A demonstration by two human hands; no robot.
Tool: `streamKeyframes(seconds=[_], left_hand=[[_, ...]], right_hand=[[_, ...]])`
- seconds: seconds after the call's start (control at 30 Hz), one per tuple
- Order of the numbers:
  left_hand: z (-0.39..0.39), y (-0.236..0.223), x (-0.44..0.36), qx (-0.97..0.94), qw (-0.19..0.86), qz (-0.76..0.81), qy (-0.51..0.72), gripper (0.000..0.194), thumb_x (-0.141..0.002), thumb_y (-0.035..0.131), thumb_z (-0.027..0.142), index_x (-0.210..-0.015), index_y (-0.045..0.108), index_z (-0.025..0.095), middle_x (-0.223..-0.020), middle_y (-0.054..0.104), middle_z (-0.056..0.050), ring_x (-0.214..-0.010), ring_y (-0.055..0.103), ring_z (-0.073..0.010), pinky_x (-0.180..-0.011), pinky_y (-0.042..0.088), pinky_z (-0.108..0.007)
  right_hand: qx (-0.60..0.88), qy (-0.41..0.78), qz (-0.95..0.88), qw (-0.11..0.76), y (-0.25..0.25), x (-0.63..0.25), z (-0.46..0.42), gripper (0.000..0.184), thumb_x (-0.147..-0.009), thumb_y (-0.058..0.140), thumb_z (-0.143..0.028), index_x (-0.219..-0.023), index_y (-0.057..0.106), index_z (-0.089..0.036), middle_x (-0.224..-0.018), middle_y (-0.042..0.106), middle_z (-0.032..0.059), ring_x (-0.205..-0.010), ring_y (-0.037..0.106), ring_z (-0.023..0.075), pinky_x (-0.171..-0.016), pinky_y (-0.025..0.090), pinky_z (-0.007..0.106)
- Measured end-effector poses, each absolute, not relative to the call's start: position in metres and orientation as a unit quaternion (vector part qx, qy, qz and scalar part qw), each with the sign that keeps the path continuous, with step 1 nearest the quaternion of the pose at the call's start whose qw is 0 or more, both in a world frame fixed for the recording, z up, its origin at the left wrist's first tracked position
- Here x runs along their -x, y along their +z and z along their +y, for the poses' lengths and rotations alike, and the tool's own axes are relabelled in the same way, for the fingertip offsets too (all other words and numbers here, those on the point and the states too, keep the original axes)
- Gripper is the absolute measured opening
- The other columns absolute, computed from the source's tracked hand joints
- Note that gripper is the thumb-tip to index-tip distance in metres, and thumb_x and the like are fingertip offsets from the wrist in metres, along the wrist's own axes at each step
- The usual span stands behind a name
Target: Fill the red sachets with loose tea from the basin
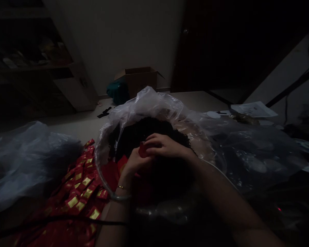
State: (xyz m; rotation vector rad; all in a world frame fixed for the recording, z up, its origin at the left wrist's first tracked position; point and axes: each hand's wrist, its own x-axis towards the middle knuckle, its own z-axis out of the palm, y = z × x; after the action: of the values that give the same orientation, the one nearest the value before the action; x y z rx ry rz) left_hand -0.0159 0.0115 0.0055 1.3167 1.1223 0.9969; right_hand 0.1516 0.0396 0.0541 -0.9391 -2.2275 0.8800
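Between both hands is a small red packet (142,150). My left hand (137,161) is closed around it, with a bracelet and bangle on that wrist. My right hand (162,144) reaches over its top with fingers curled and fingertips touching it; what they may pinch is hidden. Both hands are above a heap of dark, loose, crinkled tea leaves (149,127) in a round container lined with clear plastic (146,99). More red packets (110,173) lie inside its left edge, just left of my left hand.
Many red packets with gold labels (87,181) are piled at the left, beside a plastic bag (28,161). Clear plastic sheeting (257,157) spreads at the right. An open cardboard box (141,77) and a teal bag (117,92) stand by the wall. A dark cord (67,218) crosses the lower left.
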Motion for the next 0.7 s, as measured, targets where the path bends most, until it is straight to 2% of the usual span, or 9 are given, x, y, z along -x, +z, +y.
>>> streamKeyframes(seconds=[0.17, 0.23, 0.3, 0.4, 0.57, 0.7], left_hand=[[0.009, 0.006, 0.01, -0.567, 0.548, 0.467, 0.401, 0.021, -0.054, 0.073, 0.025, -0.067, 0.064, 0.012, -0.053, 0.053, 0.005, -0.049, 0.044, -0.0078, -0.047, 0.036, -0.019], [0.009, 0.006, 0.008, -0.569, 0.554, 0.461, 0.396, 0.021, -0.054, 0.073, 0.024, -0.069, 0.064, 0.012, -0.055, 0.054, 0.004, -0.05, 0.045, -0.0078, -0.048, 0.035, -0.019], [0.008, 0.006, 0.008, -0.568, 0.554, 0.451, 0.408, 0.022, -0.055, 0.073, 0.024, -0.071, 0.065, 0.012, -0.058, 0.056, 0.004, -0.053, 0.047, -0.0084, -0.049, 0.036, -0.019], [0.007, 0.011, 0.01, -0.544, 0.549, 0.455, 0.443, 0.025, -0.055, 0.075, 0.027, -0.075, 0.066, 0.013, -0.063, 0.06, 0.002, -0.058, 0.052, -0.0107, -0.056, 0.041, -0.02], [0.01, 0.013, 0.01, -0.463, 0.551, 0.488, 0.494, 0.033, -0.063, 0.07, 0.045, -0.072, 0.068, 0.014, -0.064, 0.065, -0.001, -0.062, 0.056, -0.015, -0.057, 0.044, -0.023], [0.017, 0.004, 0.01, -0.456, 0.543, 0.483, 0.514, 0.038, -0.065, 0.069, 0.05, -0.068, 0.068, 0.013, -0.059, 0.062, 0.0, -0.061, 0.055, -0.015, -0.054, 0.041, -0.023]], right_hand=[[0.383, 0.302, -0.857, 0.165, 0.057, -0.141, 0.031, 0.017, -0.078, 0.066, -0.031, -0.084, 0.073, -0.017, -0.082, 0.064, 0.004, -0.07, 0.059, 0.0146, -0.063, 0.043, 0.024], [0.375, 0.314, -0.859, 0.15, 0.058, -0.143, 0.032, 0.021, -0.081, 0.062, -0.033, -0.074, 0.073, -0.016, -0.077, 0.063, 0.0029, -0.065, 0.058, 0.0126, -0.059, 0.041, 0.023], [0.356, 0.33, -0.857, 0.175, 0.058, -0.147, 0.034, 0.021, -0.082, 0.061, -0.033, -0.075, 0.074, -0.017, -0.081, 0.064, 0.003, -0.068, 0.059, 0.0128, -0.063, 0.042, 0.023], [0.359, 0.34, -0.829, 0.262, 0.057, -0.15, 0.036, 0.016, -0.078, 0.065, -0.031, -0.086, 0.074, -0.02, -0.089, 0.065, 0.0039, -0.079, 0.061, 0.0156, -0.07, 0.045, 0.025], [0.419, 0.329, -0.78, 0.327, 0.052, -0.146, 0.038, 0.014, -0.076, 0.066, -0.028, -0.068, 0.07, -0.018, -0.075, 0.063, 0.0024, -0.068, 0.059, 0.0137, -0.061, 0.044, 0.024], [0.459, 0.348, -0.718, 0.391, 0.045, -0.138, 0.042, 0.008, -0.07, 0.069, -0.024, -0.073, 0.068, -0.017, -0.07, 0.063, 0.0, -0.066, 0.058, 0.013, -0.061, 0.044, 0.024]])
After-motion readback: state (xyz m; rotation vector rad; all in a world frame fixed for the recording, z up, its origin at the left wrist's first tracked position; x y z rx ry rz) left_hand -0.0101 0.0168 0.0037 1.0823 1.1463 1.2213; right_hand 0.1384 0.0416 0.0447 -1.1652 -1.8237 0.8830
